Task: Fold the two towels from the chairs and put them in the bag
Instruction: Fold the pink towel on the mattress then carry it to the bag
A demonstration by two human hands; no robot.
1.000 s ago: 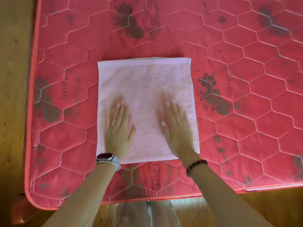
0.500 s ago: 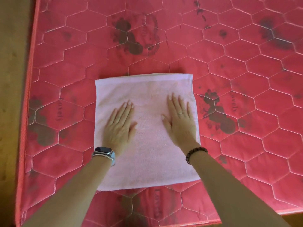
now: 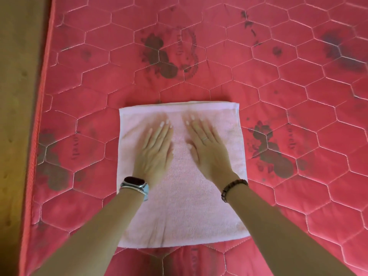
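Note:
A pale pink towel (image 3: 185, 212), folded into a rough square, lies flat on the red quilted mattress (image 3: 278, 96). My left hand (image 3: 154, 154) presses palm down on the towel's upper left part, fingers spread toward the far edge. My right hand (image 3: 209, 148) lies flat beside it on the upper right part, a ring on one finger. Both hands are blurred by motion. A watch is on my left wrist and a bead bracelet on my right. No second towel, chair or bag shows in this view.
The mattress has a hexagon stitch pattern with dark flower prints. Its left edge (image 3: 37, 136) runs down the frame, with wooden floor (image 3: 16, 116) beyond it.
Both flat hands have slid forward over the towel, from its near part toward its far edge. The view has shifted so the towel sits lower in the frame.

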